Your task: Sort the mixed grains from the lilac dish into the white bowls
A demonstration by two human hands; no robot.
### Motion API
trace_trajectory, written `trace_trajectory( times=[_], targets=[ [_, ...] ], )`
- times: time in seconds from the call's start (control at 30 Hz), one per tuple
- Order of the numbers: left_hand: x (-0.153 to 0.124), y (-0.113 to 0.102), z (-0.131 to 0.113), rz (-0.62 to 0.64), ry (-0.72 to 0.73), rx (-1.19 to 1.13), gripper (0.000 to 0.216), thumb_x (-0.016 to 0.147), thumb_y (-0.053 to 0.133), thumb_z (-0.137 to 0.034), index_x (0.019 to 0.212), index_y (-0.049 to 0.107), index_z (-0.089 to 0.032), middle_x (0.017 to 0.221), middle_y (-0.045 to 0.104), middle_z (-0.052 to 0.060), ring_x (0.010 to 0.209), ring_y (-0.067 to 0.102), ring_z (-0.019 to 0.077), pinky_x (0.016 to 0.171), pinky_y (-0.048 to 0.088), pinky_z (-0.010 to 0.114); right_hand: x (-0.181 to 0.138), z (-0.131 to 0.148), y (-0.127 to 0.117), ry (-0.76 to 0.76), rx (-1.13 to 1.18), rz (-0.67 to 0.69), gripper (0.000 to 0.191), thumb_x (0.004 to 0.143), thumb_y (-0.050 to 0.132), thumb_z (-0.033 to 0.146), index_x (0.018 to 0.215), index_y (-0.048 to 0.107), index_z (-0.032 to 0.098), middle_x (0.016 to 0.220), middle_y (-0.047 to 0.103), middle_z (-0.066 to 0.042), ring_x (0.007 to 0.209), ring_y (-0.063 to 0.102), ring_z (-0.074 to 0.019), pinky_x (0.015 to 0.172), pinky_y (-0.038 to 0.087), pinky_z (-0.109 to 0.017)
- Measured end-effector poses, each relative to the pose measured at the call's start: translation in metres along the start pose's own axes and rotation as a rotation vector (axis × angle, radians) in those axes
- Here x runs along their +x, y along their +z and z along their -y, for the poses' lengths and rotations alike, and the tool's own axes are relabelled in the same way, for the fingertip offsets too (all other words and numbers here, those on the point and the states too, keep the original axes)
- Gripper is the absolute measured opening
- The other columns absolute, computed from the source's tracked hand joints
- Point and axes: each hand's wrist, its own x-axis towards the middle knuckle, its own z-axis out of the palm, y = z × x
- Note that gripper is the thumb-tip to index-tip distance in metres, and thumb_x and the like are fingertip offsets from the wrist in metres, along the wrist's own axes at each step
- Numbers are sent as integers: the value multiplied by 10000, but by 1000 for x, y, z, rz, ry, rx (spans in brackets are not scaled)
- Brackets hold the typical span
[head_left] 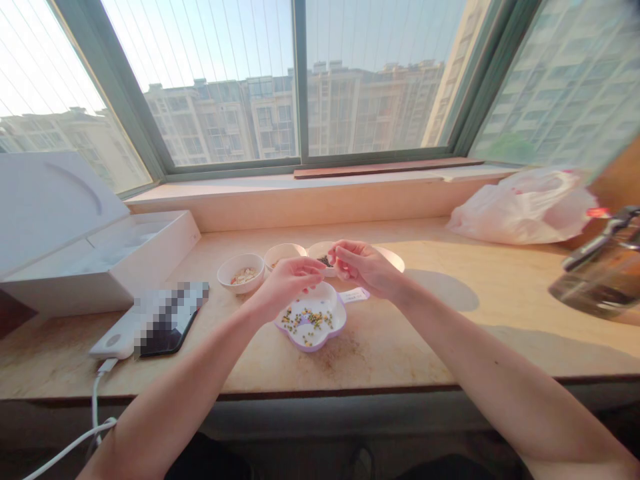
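Observation:
A lilac-rimmed, flower-shaped dish (320, 343) holds several mixed beans in the middle of the stone sill. Just above its far edge, my left hand (289, 280) and my right hand (364, 267) meet with fingertips pinched together. Whatever they pinch is too small to name. Behind them stand three small white bowls: one with pale beans (241, 273), one mostly hidden by my left hand (283, 253), one with dark beans (323, 254). A white plate (394, 259) peeks out behind my right hand.
An open white box (100, 257) sits at the left. A phone and a power bank (150, 327) with a white cable lie near the front left edge. A white plastic bag (525, 207) rests at the right, a glass jar (603, 273) beyond it.

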Motion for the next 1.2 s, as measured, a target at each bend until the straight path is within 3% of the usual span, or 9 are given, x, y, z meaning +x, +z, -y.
trace_trajectory(
  times=[0.17, 0.33, 0.4, 0.5, 0.6, 0.7, 0.9, 1.07, 1.2],
  targets=[
    [-1, 2, 2, 19, 129, 39, 225, 825, 717, -224, 1037, 751, -154, 884, 746, 47, 774, 659, 132, 702, 525, 261, 1, 6, -10, 13, -19, -24, 417, 741, 845, 558, 860, 703, 184, 773, 601, 9, 582, 454, -72, 534, 373, -222],
    [-4, 3, -1, -22, 348, 100, 227, 861, 690, -211, 1081, 716, -161, 938, 750, 61, 864, 687, 147, 795, 559, 278, 2, 30, -41, -119, -173, -225, 383, 786, 783, 557, 892, 704, 197, 826, 613, -11, 575, 435, -84, 526, 355, -248],
    [-7, 4, -2, -89, 430, 233, 188, 883, 660, -196, 1065, 708, -178, 921, 746, 44, 816, 670, 131, 777, 555, 268, 1, 39, -56, -120, -369, -318, 360, 834, 710, 544, 908, 714, 191, 861, 651, -39, 574, 452, -97, 539, 377, -268],
    [-10, 4, -2, -135, 525, 459, 127, 910, 614, -162, 996, 698, -202, 904, 742, 14, 791, 656, 114, 784, 544, 254, 0, 43, -77, 5, -898, -429, 261, 857, 659, 433, 884, 749, 190, 888, 723, -64, 646, 555, -145, 612, 426, -295],
    [-12, 5, -3, -102, 570, 541, 129, 921, 605, -149, 1001, 688, -207, 917, 742, 9, 798, 659, 108, 786, 543, 241, 0, 36, -92, 199, -1346, -374, 163, 832, 653, 303, 819, 775, 195, 893, 768, -75, 820, 664, -208, 705, 455, -299],
    [-14, 6, -3, -81, 611, 553, 159, 920, 613, -131, 1041, 686, -202, 916, 744, 12, 790, 656, 104, 795, 545, 241, 1, 28, -97, 338, -1469, -266, 156, 810, 666, 283, 831, 796, 200, 909, 783, -84, 864, 700, -221, 717, 474, -286],
    [-14, 6, -2, -84, 597, 574, 168, 921, 635, -145, 1061, 702, -208, 925, 750, 19, 805, 666, 114, 804, 551, 253, -1, 35, -71, 230, -1196, -221, 264, 832, 693, 402, 935, 820, 194, 932, 779, -88, 785, 667, -202, 697, 480, -298],
    [-9, 5, 3, -174, 592, 588, 187, 926, 635, -143, 1066, 726, -227, 893, 761, 3, 799, 682, 121, 785, 544, 241, -6, 35, -34, 262, -660, 115, 466, 784, 756, 554, 1060, 803, 182, 749, 694, -24, 582, 513, -119, 561, 409, -268],
    [-6, 5, 7, -221, 577, 624, 216, 932, 635, -156, 1092, 748, -246, 904, 784, 7, 819, 707, 143, 805, 553, 260, -5, 16, -10, 257, -404, 192, 409, 741, 804, 548, 881, 772, 165, 583, 546, 32, 529, 426, -97, 493, 313, -241]
  ],
)
